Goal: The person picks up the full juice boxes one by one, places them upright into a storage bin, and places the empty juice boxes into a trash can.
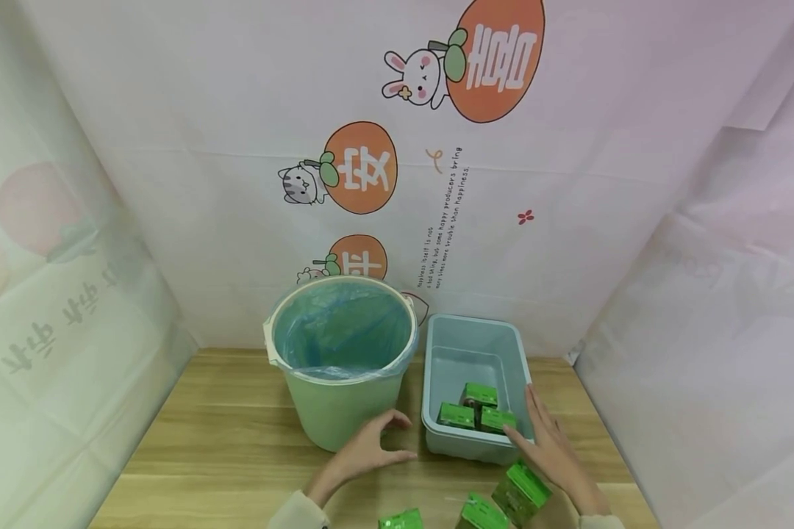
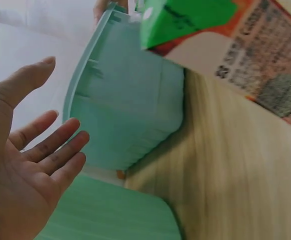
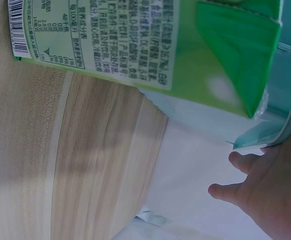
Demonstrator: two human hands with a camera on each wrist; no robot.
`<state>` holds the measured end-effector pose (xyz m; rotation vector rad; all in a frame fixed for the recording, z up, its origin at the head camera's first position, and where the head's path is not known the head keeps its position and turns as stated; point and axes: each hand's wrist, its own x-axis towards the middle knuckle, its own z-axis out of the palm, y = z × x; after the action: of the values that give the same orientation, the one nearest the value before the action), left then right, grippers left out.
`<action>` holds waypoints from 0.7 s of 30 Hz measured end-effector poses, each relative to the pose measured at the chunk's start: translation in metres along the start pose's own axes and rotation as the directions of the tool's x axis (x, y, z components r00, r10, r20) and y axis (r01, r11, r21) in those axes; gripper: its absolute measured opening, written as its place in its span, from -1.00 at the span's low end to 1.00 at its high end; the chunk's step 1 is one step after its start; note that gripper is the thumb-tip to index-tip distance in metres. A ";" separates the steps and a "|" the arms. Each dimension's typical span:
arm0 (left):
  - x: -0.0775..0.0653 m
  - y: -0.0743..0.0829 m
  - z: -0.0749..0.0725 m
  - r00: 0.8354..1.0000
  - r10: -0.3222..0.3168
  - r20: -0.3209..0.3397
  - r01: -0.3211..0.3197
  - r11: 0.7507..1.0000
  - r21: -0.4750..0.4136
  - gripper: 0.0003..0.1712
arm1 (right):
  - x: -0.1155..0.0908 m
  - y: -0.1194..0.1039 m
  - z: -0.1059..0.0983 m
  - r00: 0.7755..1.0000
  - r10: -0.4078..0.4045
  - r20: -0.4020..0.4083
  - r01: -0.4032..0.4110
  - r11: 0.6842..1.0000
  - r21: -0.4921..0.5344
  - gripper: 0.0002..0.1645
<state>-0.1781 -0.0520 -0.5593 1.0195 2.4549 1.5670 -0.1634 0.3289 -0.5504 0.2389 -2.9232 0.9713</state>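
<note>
A pale blue plastic basin [image 1: 468, 444] stands in front of me, with three green-topped drink cartons [image 1: 456, 416] in its near end. My right hand [image 1: 556, 455] rests at the basin's near right corner, thumb at the near rim and fingers along the right side. In the right wrist view, two of its fingers [image 3: 228, 192] stick out past the rim. To the left of the basin, my left hand [image 1: 368, 447] hovers with thumb and fingers spread, holding nothing. Three more cartons stand at the front, one of them [image 1: 521, 492] close beside my right wrist.
A light green bucket [image 1: 344, 411] lined with a blue plastic bag [image 1: 331, 323] stands left of the basin, close to it. Wood-grain tabletop [image 1: 225, 441] lies beneath everything. Printed white cloth [image 1: 238, 95] hangs behind and along both sides.
</note>
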 end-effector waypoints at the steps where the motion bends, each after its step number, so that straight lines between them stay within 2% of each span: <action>1: -0.002 -0.001 0.001 1.000 0.003 0.003 -0.003 1.000 0.003 -0.44 | 0.000 0.000 0.000 1.000 0.001 0.002 -0.001 1.000 0.001 0.18; 3: -0.005 -0.002 0.004 1.000 -0.013 0.013 0.013 1.000 -0.005 -0.42 | 0.000 0.000 0.000 1.000 0.002 0.006 -0.003 1.000 0.005 0.18; 6: -0.010 0.002 0.007 0.997 -0.065 0.028 0.066 0.996 -0.063 -0.41 | 0.001 0.000 0.000 1.000 0.002 0.006 -0.002 1.000 0.003 0.18; 9: -0.015 0.004 0.011 0.995 -0.087 0.042 0.091 0.990 -0.108 -0.42 | 0.001 0.000 0.000 1.000 -0.001 0.002 0.001 1.000 0.002 0.18; 16: -0.032 -0.003 0.026 0.993 -0.082 0.085 0.097 0.978 -0.183 -0.46 | 0.001 0.000 -0.001 1.000 0.002 0.007 -0.002 1.000 0.009 0.18; 19: -0.039 -0.003 0.032 0.991 -0.070 0.118 0.095 0.969 -0.228 -0.44 | 0.001 0.000 -0.001 1.000 0.001 0.007 -0.001 1.000 0.015 0.19; 21: -0.043 -0.003 0.036 0.986 -0.082 0.146 0.118 0.957 -0.265 -0.43 | 0.000 -0.001 -0.001 1.000 -0.002 0.003 0.002 1.000 0.017 0.18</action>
<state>-0.1325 -0.0486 -0.5918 0.9058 2.0942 1.6852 -0.1633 0.3287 -0.5496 0.2445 -2.9184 0.9965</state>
